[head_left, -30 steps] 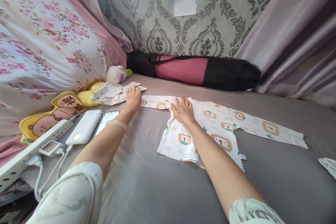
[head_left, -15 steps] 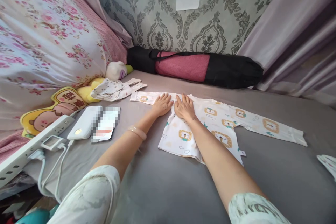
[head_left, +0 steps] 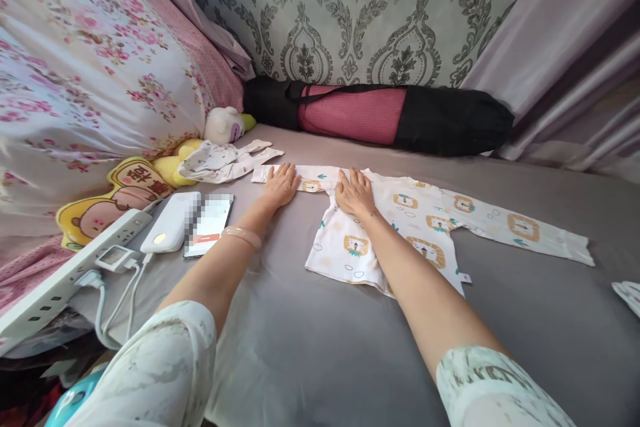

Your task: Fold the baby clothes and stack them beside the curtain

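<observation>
A small white long-sleeved shirt [head_left: 356, 245] with orange lion faces lies spread on a grey sheet [head_left: 300, 340], its sleeves stretched out to both sides. My left hand [head_left: 282, 185] rests flat on the left sleeve near its cuff, fingers extended. On the shirt's left shoulder area lies my right hand [head_left: 355, 192], palm down with its fingers stretched out. Neither hand grips the cloth. Beyond the left cuff is another small patterned white garment [head_left: 220, 163], bunched up.
At the left are a phone [head_left: 209, 223], a white power bank [head_left: 171, 221], a power strip [head_left: 75, 287] with cables, and plush toys [head_left: 224, 125]. A black and pink rolled bag [head_left: 355, 113] lies along the wall. White cloth [head_left: 627, 297] shows at the right edge.
My left hand has slid left along the sleeve toward the cuff, uncovering its inner part. My right hand stays on the shirt's shoulder. The camera view has shifted slightly.
</observation>
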A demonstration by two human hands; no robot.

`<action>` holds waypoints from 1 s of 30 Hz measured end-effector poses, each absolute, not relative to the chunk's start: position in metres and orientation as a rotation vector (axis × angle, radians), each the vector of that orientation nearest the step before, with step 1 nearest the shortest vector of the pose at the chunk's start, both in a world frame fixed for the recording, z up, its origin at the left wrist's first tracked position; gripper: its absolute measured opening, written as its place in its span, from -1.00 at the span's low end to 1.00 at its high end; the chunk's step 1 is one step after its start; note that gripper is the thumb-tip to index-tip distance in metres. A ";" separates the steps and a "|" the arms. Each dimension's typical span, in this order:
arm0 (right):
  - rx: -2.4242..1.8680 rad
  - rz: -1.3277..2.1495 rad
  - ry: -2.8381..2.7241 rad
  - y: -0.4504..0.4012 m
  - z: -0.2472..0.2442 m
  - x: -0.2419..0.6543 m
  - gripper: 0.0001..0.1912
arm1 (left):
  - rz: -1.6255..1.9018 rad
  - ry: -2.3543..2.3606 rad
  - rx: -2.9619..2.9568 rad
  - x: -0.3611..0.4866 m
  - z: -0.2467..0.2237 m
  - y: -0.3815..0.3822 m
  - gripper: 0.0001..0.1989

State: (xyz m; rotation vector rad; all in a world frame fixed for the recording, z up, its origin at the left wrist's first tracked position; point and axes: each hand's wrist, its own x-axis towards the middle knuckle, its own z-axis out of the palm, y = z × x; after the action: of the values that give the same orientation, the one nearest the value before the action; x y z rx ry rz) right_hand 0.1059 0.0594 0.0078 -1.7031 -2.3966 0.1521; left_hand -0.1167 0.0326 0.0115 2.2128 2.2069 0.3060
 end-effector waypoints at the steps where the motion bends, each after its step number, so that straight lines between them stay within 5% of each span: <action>1: -1.694 0.181 -2.398 0.061 0.010 0.108 -0.43 | 0.380 2.176 2.295 -0.114 0.013 0.029 -0.50; 6: -1.527 0.242 -2.403 0.041 0.039 0.116 -0.50 | 0.565 1.844 2.635 -0.095 0.025 0.019 -0.62; 12: -1.301 0.373 -2.635 -0.065 0.070 0.101 -0.70 | 0.391 1.606 2.754 -0.072 0.035 0.023 -0.66; 16: -1.404 0.391 -2.642 -0.110 0.062 0.087 -0.66 | 0.371 1.564 2.798 -0.065 0.034 0.021 -0.66; 24: -1.566 0.457 -2.657 -0.115 0.072 0.085 -0.61 | 0.298 1.630 2.832 -0.060 0.023 0.029 -0.71; 30: -1.492 0.980 -2.328 -0.091 0.062 0.096 -0.70 | 0.469 1.828 2.497 -0.055 0.020 0.038 -0.66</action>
State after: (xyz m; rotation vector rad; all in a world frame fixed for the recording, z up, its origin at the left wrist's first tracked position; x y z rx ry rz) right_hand 0.0963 -0.0910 0.0616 -1.4921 -2.3281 0.9796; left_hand -0.0546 0.0377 0.0199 2.4969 1.8278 0.4691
